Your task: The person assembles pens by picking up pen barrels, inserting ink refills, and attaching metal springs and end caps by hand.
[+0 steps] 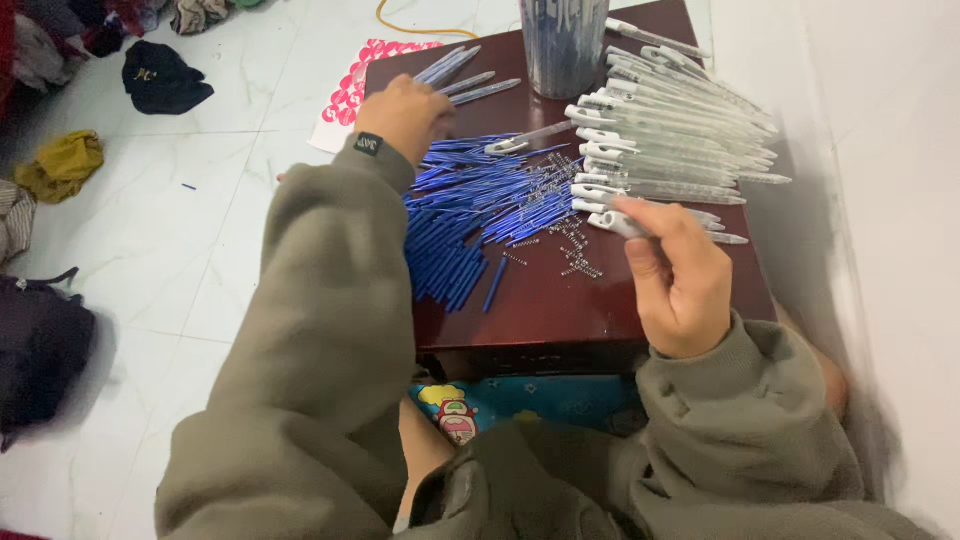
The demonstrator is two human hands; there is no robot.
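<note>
My left hand (pixel 405 112) reaches over the far left of a small dark red table (pixel 545 310), beside a pile of thin blue pen refills (pixel 465 215) and above a few grey pen parts (pixel 470 82). Its fingers are curled; what they hold is hidden. My right hand (pixel 680 275) is closed around a clear pen barrel with a white clip (pixel 612 222) at the near edge of a stack of clear pen barrels (pixel 680 130). Small metal springs (pixel 575 240) lie scattered between the refills and the barrels.
A dark blue cup (pixel 563 45) full of pen parts stands at the table's back. A pink and white sheet (pixel 350 90) lies on the white tiled floor beside the table. Clothes (pixel 62 165) and a dark bag (pixel 40 350) lie at the left. A white wall runs along the right.
</note>
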